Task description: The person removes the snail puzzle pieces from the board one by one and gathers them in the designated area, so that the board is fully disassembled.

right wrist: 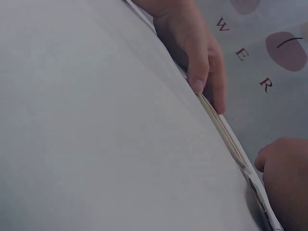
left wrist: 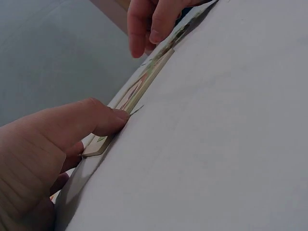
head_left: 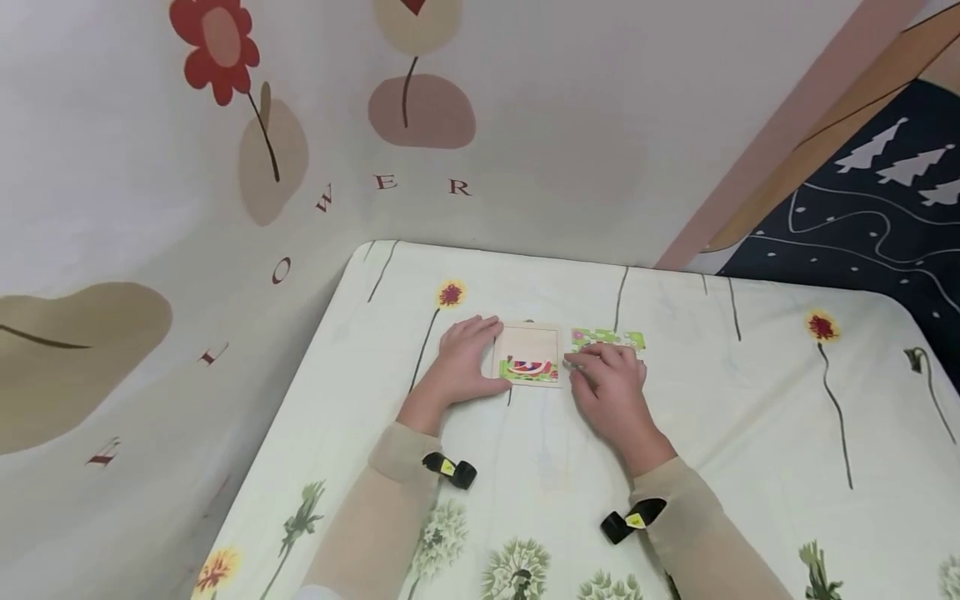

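Note:
A square wooden puzzle tray [head_left: 528, 340] lies on the cloth, its upper part bare wood and its lower strip filled with a colourful picture. My left hand [head_left: 467, 360] grips the tray's left side, thumb at the near edge and fingers at the far corner; the thumb [left wrist: 111, 121] presses that edge in the left wrist view. Just beyond the tray's right side is my right hand [head_left: 611, 387], fingertips bent together around a small pale-edged puzzle piece [head_left: 567, 363], mostly hidden by the fingers. Partly under this hand lies a green printed puzzle section [head_left: 633, 338].
A white flower-printed cloth [head_left: 525, 458] covers the table. Behind it and to the left hangs a pale printed fabric [head_left: 562, 167] with flowers and letters. A dark panel [head_left: 862, 217] with white trees stands at the right. Both wrists wear black straps with small cameras.

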`<act>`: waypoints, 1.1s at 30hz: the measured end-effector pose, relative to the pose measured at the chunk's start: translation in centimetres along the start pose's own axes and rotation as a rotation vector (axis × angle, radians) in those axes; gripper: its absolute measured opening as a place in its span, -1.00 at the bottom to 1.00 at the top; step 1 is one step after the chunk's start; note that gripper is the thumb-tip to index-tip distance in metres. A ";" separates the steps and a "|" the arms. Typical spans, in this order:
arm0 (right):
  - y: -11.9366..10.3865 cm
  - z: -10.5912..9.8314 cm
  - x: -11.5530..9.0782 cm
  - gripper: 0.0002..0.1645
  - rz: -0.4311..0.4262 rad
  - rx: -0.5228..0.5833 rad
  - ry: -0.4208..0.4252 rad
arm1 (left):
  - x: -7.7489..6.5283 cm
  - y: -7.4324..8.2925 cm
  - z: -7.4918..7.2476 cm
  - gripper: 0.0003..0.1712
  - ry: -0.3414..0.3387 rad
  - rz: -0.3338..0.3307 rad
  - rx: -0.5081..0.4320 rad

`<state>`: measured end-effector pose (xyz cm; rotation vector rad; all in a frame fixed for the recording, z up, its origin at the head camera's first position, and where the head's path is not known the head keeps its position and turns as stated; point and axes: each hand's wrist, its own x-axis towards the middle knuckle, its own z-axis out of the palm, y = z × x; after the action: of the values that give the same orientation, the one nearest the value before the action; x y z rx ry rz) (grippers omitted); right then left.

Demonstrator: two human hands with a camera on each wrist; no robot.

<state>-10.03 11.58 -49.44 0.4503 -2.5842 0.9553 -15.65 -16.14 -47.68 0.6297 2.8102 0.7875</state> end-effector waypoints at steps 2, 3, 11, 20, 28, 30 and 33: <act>-0.7 0.5 0.3 -0.70 0.005 -0.001 -0.016 | -0.1 0.1 -0.1 0.15 -0.003 -0.001 0.001; -1.0 0.8 0.5 -0.69 0.006 -0.003 -0.027 | -0.1 0.2 -0.2 0.13 -0.002 0.001 -0.002; -2.9 2.6 1.7 -0.76 0.006 0.005 -0.109 | -0.1 0.2 -0.5 0.08 -0.018 0.038 0.006; -4.1 4.1 2.4 -0.77 -0.028 0.032 -0.143 | 0.0 0.0 -0.7 0.03 -0.041 0.039 0.004; -4.5 5.0 2.9 -0.62 0.018 -0.019 -0.216 | 0.0 0.1 -0.7 0.08 -0.038 0.055 -0.009; -4.6 5.1 3.0 -0.59 0.036 -0.030 -0.234 | 0.0 0.1 -0.6 0.08 -0.041 0.053 -0.006; -4.7 5.1 3.1 -0.59 0.047 -0.031 -0.243 | -0.1 0.0 -0.5 0.08 -0.041 0.051 -0.003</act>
<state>-11.88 4.20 -49.14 0.5289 -2.8343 0.9248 -15.72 -16.39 -47.19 0.7109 2.7658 0.7785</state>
